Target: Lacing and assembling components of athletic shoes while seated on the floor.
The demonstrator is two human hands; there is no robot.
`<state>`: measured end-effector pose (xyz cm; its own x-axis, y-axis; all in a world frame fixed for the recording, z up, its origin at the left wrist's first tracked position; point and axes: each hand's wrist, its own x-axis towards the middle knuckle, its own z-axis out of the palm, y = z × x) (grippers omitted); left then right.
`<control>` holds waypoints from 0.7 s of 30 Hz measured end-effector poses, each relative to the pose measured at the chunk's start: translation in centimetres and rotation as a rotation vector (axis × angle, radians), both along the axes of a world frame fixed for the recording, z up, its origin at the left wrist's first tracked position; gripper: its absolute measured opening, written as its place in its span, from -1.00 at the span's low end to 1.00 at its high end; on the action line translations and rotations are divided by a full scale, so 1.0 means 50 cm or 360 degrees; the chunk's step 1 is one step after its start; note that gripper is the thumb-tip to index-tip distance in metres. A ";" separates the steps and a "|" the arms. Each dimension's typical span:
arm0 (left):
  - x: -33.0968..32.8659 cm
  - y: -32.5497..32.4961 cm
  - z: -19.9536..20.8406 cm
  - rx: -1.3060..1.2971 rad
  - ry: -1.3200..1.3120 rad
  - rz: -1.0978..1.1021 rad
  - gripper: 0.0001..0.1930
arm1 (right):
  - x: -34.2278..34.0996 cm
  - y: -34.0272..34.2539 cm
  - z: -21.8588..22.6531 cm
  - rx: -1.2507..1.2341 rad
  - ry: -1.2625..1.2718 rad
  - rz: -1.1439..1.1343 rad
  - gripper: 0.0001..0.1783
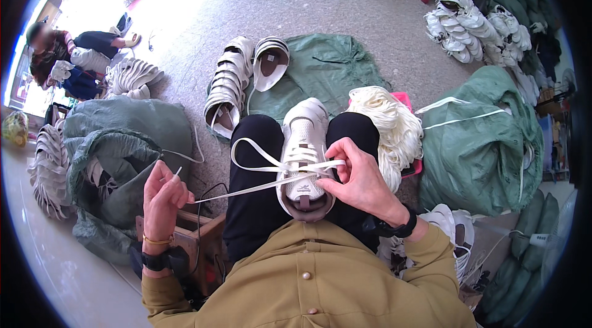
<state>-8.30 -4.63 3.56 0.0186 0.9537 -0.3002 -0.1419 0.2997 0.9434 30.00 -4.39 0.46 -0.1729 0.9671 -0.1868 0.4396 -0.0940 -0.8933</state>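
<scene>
A white sneaker point(306, 119) rests between my knees, its toe pointing away and its heel toward me. A flat white shoelace point(254, 190) runs through its upper eyelets, with a loose loop standing out to the left. My left hand point(165, 197), left of the shoe, is closed on one lace end; the tip pokes up above the fingers and the lace stretches to the shoe. At the shoe's right side, my right hand point(357, 174) pinches the lace between thumb and fingers beside the tongue.
Bundled white laces point(385, 124) fill a pink container point(402, 99) beyond my right knee. Stacked sneakers point(229, 84) lie ahead on green sacking point(333, 59). Green sacks point(132, 121) stand on both sides. A wooden stool point(209, 235) is near my left arm. Another person point(61, 50) sits far left.
</scene>
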 end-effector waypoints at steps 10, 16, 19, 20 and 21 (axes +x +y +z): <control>-0.003 0.012 0.017 0.0186 0.0060 0.0127 -0.79 | 0.000 0.003 -0.006 -0.0019 0.0018 0.0004 -0.49; -0.013 0.008 0.025 -0.0217 0.0468 -0.0340 -0.83 | 0.004 -0.004 -0.017 0.0033 0.0085 -0.0005 -0.51; -0.008 -0.005 0.005 -0.0330 0.0581 -0.0774 -0.84 | -0.006 -0.007 0.000 0.0155 0.0108 0.0010 -0.57; -0.010 -0.009 -0.015 -0.0180 0.0801 -0.0810 -0.85 | -0.009 -0.008 0.006 0.0230 0.0094 0.0021 -0.62; 0.005 -0.006 -0.020 -0.0180 0.0800 -0.0806 -0.85 | -0.011 -0.010 0.004 0.0231 0.0094 0.0025 -0.62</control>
